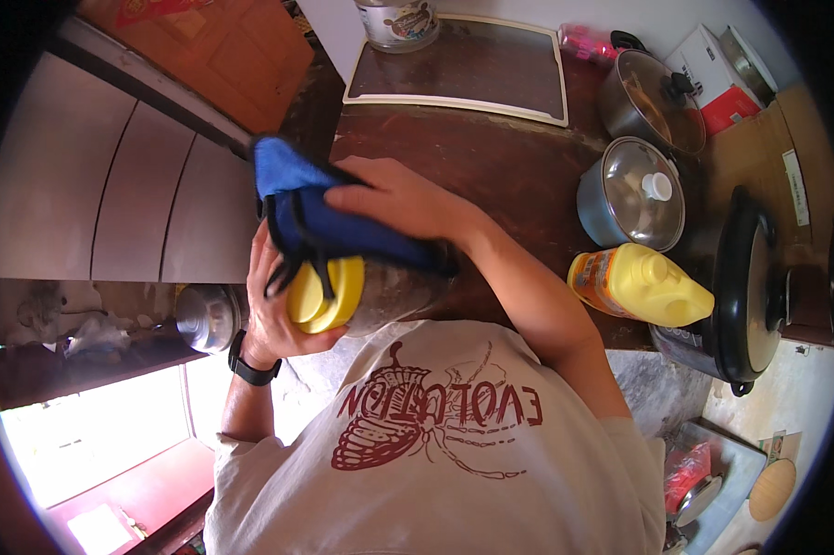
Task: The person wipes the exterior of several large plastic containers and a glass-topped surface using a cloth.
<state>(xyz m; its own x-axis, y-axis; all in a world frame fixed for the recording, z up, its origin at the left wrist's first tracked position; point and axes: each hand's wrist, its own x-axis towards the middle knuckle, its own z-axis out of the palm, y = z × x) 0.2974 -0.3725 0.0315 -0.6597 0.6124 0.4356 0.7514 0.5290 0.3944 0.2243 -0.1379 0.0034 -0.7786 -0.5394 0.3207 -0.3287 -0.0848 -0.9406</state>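
My left hand (pixel 267 298) grips a clear container by its yellow lid (pixel 326 295), which faces the left side of the view. The container's transparent body (pixel 396 295) lies sideways against my shirt, its far end partly hidden. Over it, my right hand (pixel 389 198) holds a blue cloth with black edging (pixel 326 215). Part of the cloth stands up in a fold beyond my fingers, and its black-edged strips hang across the lid. A black band is on my left wrist.
On the dark counter (pixel 458 152) at right stand a lidded steel pot (pixel 649 104), a smaller blue pot (pixel 600 194), a yellow jug (pixel 639 281) and a black-rimmed cooker (pixel 743 298). A white-framed dark panel (pixel 472 66) with a large jar (pixel 399 28) lies ahead. Cabinet doors (pixel 132 180) are at left.
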